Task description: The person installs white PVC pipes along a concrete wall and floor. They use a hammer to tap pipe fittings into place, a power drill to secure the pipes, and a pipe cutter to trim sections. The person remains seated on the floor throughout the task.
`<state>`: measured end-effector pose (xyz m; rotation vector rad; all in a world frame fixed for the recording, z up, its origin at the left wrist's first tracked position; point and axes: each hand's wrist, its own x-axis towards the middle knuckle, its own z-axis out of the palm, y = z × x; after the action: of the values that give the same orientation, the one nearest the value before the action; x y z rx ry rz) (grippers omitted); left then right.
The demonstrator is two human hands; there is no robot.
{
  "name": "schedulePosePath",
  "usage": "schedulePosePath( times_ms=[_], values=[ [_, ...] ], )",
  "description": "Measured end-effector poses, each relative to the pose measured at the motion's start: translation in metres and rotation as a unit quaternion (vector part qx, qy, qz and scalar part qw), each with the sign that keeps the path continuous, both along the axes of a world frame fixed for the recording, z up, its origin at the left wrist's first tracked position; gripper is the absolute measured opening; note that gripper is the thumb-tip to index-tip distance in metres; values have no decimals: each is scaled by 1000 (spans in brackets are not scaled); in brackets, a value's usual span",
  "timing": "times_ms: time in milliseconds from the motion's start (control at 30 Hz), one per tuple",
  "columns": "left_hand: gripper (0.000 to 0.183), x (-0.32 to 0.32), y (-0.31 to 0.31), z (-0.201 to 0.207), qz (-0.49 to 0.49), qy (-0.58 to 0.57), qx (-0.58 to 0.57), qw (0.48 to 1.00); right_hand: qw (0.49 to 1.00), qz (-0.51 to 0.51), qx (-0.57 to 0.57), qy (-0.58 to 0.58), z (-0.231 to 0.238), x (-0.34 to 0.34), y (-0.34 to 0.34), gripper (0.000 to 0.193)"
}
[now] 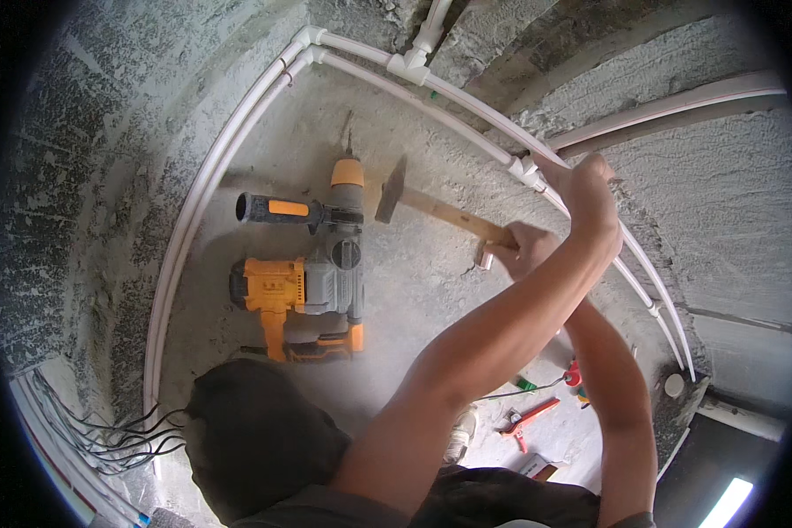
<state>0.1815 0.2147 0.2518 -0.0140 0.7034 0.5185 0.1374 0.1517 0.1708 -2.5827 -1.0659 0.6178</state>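
My left hand (585, 194) is closed around the white plastic pipe (635, 249) near a tee fitting (525, 170). That arm crosses over my right forearm. My right hand (530, 249) grips the wooden handle of a hammer (456, 216). The hammer's dark steel head points left, toward an orange and grey rotary hammer drill (343, 251) with a bit fitted. Beside my right fingers shows a short white pipe end (486, 257); whether the fingers touch it I cannot tell. My left fingers are partly hidden by the hand itself.
Two parallel white pipes (224, 145) bend round the rough concrete. Black cables (132, 440) hang at the lower left. Below my arms lie an orange-red hand tool (531, 420), a red object (574, 374) on a cord and a shoe (460, 433). A dark rounded cloth shape (260, 440) fills the lower left.
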Motion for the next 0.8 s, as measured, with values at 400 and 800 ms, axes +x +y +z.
schedulePosePath(
  times_ms=[400,800],
  values=[
    [82,16,10,7,-94,73,-81,990,950,176,46,-253,6,45,-3,33],
    [88,2,0,-11,-152,105,155,970,952,-127,234,152,33,40,10,38]
  ],
)
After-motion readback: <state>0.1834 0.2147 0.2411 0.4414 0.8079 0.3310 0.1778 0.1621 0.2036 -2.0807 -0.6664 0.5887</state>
